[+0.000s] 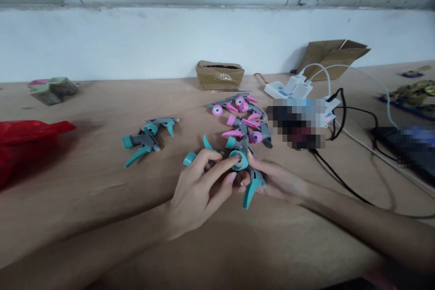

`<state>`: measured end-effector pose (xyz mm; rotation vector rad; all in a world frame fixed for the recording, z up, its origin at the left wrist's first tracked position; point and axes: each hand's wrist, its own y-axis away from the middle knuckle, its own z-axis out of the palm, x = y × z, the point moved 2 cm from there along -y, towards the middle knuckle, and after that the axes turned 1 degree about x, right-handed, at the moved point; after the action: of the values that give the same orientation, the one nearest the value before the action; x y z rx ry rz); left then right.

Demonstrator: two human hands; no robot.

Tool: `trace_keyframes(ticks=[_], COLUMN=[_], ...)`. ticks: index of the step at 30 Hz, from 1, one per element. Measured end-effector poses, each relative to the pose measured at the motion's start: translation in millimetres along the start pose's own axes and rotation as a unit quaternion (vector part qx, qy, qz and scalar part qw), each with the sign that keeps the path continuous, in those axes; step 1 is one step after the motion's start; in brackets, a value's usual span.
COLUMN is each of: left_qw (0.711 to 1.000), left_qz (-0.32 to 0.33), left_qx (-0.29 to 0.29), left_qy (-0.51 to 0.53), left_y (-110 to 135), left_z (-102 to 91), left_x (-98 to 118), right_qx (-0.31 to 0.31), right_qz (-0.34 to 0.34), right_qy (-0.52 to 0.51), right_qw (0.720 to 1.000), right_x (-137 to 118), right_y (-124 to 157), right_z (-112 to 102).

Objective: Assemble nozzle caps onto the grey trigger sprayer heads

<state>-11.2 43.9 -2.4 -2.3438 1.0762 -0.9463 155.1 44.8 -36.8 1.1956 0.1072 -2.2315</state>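
My right hand (pixel 277 181) grips a grey spray-trigger head with a teal lever (pixel 250 189), the lever pointing down towards me. My left hand (pixel 200 188) is closed round another teal-and-grey trigger head (pixel 195 155), and its fingertips press on the teal round cap (pixel 239 160) of the right-hand piece. Both hands rest low over the wooden table (pixel 102 190), nearly touching each other.
Two teal-and-grey trigger heads (pixel 147 138) lie to the left. A heap of pink-and-grey ones (pixel 243 118) lies just behind my hands. A red plastic bag (pixel 23 142) sits far left, cardboard boxes (pixel 219 74) by the wall, and a power strip with cables (pixel 340 122) on the right.
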Motion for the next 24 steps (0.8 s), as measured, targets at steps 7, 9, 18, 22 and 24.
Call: trace_keyframes(ticks=[7, 9, 18, 22, 24], left_qw=[0.999, 0.997, 0.993, 0.99, 0.989], left_qz=[-0.027, -0.024, -0.038, -0.057, -0.054], left_qx=[-0.003, 0.002, -0.007, -0.008, -0.006], left_qy=[0.04, 0.072, 0.112, 0.129, 0.136], left_y=[-2.8, -2.6, -7.4, -8.4, -7.9], left_z=[3.3, 1.7, -0.6, 1.3, 1.5], left_x=[2.2, 1.5, -3.6, -3.6, -3.6], right_qx=[0.031, 0.02, 0.002, 0.003, 0.001], right_qz=[0.003, -0.006, 0.011, 0.028, 0.029], right_qy=[0.001, 0.02, -0.005, -0.029, -0.033], right_qw=[1.0, 1.0, 1.0, 0.999, 0.999], right_x=[-1.1, -1.3, -1.1, -1.0, -1.6], right_y=[2.0, 2.4, 3.6, 4.1, 5.0], right_z=[-3.0, -0.8, 0.3, 0.1, -0.2])
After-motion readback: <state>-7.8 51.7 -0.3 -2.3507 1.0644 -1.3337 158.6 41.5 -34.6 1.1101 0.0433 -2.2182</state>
